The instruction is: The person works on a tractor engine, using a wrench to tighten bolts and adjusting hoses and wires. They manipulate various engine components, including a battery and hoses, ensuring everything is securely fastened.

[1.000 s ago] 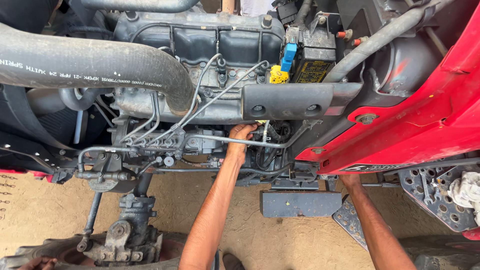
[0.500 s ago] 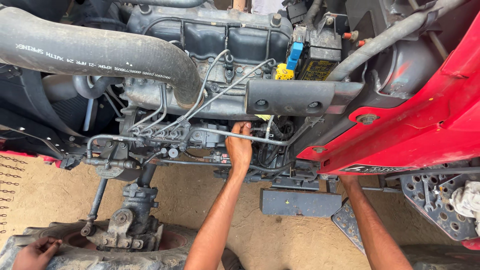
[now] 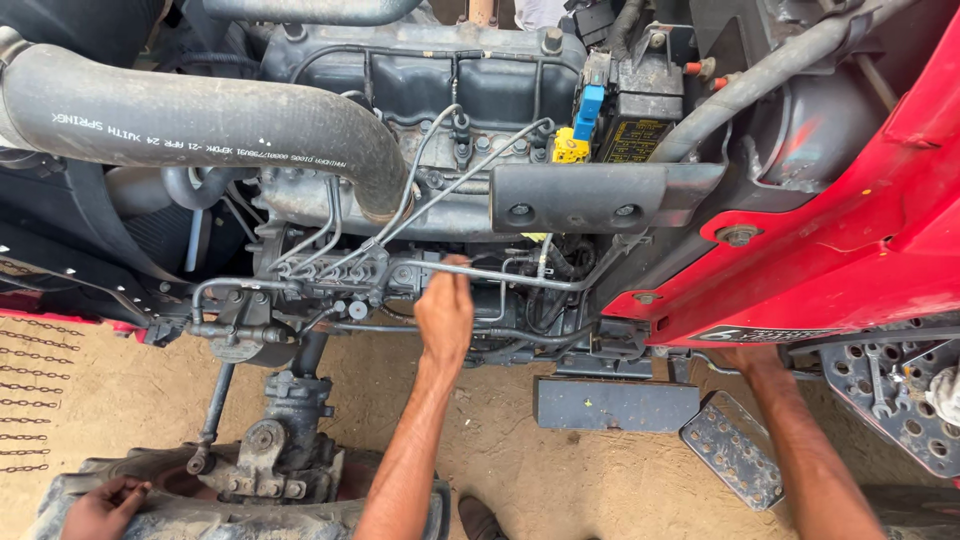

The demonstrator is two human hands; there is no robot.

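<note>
Metal fuel line (image 3: 500, 276) runs across the engine's side below the black bracket (image 3: 600, 195); it looks stiff, thin, kinkable, best held near its fittings. Left hand (image 3: 445, 310) pinches it; right hand hidden, grip unclear.

Red body panel (image 3: 850, 230); black hose (image 3: 200, 115); blue, yellow connectors (image 3: 588, 100).

Both forearms bare, no sleeves, gloves or jewellery showing.
</note>
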